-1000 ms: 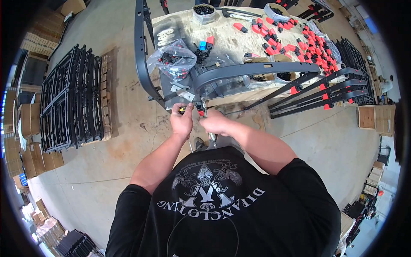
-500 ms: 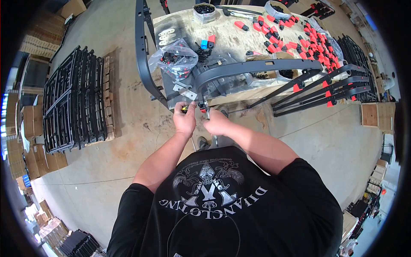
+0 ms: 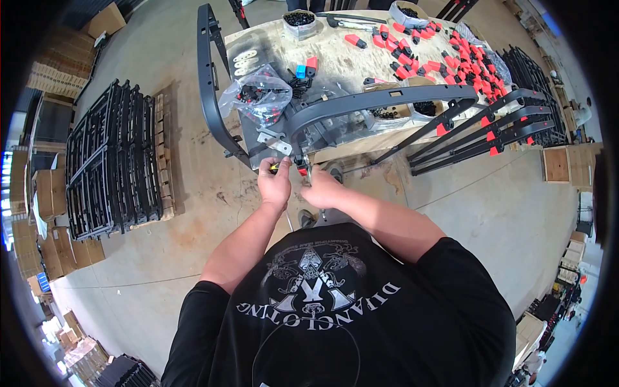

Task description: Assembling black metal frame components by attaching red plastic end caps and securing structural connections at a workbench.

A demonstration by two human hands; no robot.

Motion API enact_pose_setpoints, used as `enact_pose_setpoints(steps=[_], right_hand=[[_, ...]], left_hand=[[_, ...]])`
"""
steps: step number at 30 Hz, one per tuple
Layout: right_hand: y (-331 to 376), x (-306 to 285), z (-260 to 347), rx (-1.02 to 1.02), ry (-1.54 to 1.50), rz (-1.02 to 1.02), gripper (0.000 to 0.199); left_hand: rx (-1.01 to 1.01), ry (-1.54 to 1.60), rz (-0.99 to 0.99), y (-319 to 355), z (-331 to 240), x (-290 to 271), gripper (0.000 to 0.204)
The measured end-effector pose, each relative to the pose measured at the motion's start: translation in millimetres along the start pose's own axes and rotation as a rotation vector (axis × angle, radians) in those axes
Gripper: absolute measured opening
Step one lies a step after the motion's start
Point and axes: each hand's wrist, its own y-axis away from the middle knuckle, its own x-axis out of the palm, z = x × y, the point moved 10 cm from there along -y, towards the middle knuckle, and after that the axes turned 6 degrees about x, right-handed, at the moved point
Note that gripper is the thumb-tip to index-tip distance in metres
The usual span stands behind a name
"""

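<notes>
A curved dark grey metal frame [image 3: 361, 103] lies over the front edge of a wooden worktable [image 3: 342, 61]. My left hand [image 3: 276, 184] is closed on a small yellow-handled tool [image 3: 275, 166] at the frame's lower end. My right hand [image 3: 320, 189] is closed right beside it, under a small red part [image 3: 302, 171] on the frame's end; what its fingers hold is hidden. A silver bracket [image 3: 271, 138] sits on the frame just above my hands.
A clear bag of black parts [image 3: 258, 97] and many red and black clips [image 3: 445, 55] lie on the table. Black bars with red clips [image 3: 483, 132] jut off its right side. Stacked black racks [image 3: 113, 161] stand at left on pallets. Cardboard boxes [image 3: 55, 71] line the floor's edges.
Both hands stay at the frame's lower end with only small shifts. The view has tilted slightly.
</notes>
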Motion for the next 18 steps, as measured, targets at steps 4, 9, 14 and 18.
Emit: enact_pose_setpoints(steps=[4,9,14,18], right_hand=[[-5,1,-2,0.015,0.097,0.066,0.081],[1,15,-18,-0.055,-0.135,0.037,0.081],[12,31,-22,-0.087,-0.121,-0.034,0.083],[5,26,-18,-0.038,-0.061,-0.064,0.075]], left_hand=[[0.066,-0.036,-0.029,-4,8,-4,0.015],[-0.074,0.025,-0.026,2,12,-7,0.029],[0.064,-0.012,-0.086,16,16,-17,0.059],[-0.062,-0.214,0.062,44,23,-6,0.054]])
